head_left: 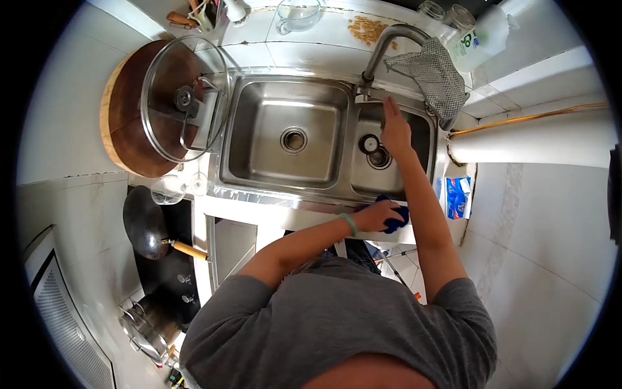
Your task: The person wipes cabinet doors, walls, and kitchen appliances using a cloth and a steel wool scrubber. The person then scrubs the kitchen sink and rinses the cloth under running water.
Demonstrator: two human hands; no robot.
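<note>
Both hands work at the sink, 1 near and 1 far; the left hand (378, 216) is curled about a blue cloth (398, 222), pinching it at the front edge close to the body; the right hand (396, 135) reaches out over the right basin (376, 185), its fingers straight and together, pointing ahead to the base of the faucet (383, 42); whether they touch it I cannot tell. Bunched as it is, the cloth shows no clear long axis; it lies well nearer the body than the right hand; the faucet is nearer the right hand, its neck rising from behind the divider and arching to the right, under a mesh bag (433, 76).

The right basin holds a drain (378, 158) and a round dark stopper (370, 144) beside it; the left basin (269, 117) shows 1 drain strainer (294, 139); on the back ledge stand a glass cup (299, 15) and 2 glass jars, with tan pieces (367, 30) scattered between; right of the sink, a blue packet (458, 198) rests on the table (455, 225).
</note>
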